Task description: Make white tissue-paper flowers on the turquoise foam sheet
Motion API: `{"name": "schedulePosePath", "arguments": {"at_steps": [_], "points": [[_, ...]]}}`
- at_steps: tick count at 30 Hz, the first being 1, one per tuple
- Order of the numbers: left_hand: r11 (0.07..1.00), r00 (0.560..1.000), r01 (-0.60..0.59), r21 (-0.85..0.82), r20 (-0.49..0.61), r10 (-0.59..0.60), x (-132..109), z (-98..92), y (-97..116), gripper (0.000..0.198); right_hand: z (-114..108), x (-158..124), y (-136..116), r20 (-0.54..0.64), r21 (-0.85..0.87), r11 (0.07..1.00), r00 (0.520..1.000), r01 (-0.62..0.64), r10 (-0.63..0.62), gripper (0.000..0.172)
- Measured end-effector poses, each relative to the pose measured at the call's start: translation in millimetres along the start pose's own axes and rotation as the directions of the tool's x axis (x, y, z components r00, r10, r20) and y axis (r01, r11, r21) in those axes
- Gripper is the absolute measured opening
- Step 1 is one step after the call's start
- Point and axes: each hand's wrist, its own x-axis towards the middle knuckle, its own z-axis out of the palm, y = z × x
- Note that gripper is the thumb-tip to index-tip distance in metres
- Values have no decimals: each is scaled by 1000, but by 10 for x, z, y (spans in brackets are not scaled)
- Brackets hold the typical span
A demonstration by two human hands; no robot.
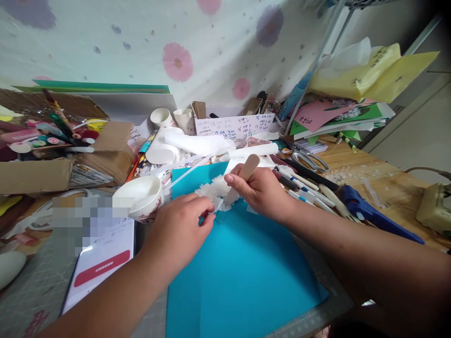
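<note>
Both hands on a white tuft (211, 188) over the blue sheet (239, 277)

My left hand (179, 227) has its fingers pinched shut on the tuft's near edge — my right hand (262, 188) has its fingers closed round a wooden stick (248, 166), lower end against the tuft. The tuft lies at the sheet's far end on the surface; a cup (141, 197) sits just left of it, a phone (102, 263) nearer me

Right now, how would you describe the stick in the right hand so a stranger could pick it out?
Find the big blue sheet in the middle; at its far edge the right hand grips a flat wooden stick beside a white paper tuft. Unlike the round pens to its right, it is broad, pale tan and round-ended.
</note>
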Motion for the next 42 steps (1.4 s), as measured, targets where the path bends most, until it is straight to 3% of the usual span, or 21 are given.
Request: {"name": "schedulePosePath", "arguments": {"at_steps": [9, 15, 21, 24, 26, 28, 32, 36, 42], "points": [[999, 999, -33, 1, 29, 33, -25, -27, 49, 16, -35, 3, -25, -9, -31, 998, 999, -53, 53, 37], [999, 999, 23, -24, -31, -24, -50, -61, 86, 13, -225, 4, -103, -190, -2, 998, 980, -57, 56, 42], [993, 995, 58, -99, -76, -66, -56, -85, 85, 12, -277, -84, -228, -115, 144, 989, 993, -16, 33, 34], [989, 993, 69, -133, -89, -81, -50, -86, 72, 11, -308, -97, -268, -148, 150, 987, 988, 62, -39, 32], [986, 991, 71, -152, -99, -87, -44, -85, 59, 13, -333, -88, -288, -96, 110, 989, 991, 103, -92, 32], [984, 990, 65, -166, -110, -84, -36, -83, 45, 18, -332, -76, -303, 41, 55, 993, 993, 105, -107, 31], [982, 989, 32, -185, -136, -58, -27, -79, 31, 22, -228, -56, -301, 305, -43, 999, 952, -2, 15, 17], [977, 983, -21, -212, -182, -19, -33, -87, 36, 14, -114, -11, -259, 275, -99, 986, 949, -134, 156, 2], [958, 967, -94, -271, -253, 24, -42, -107, 30, 10, -122, 30, -185, 307, -88, 981, 932, -174, 192, 5]]}}
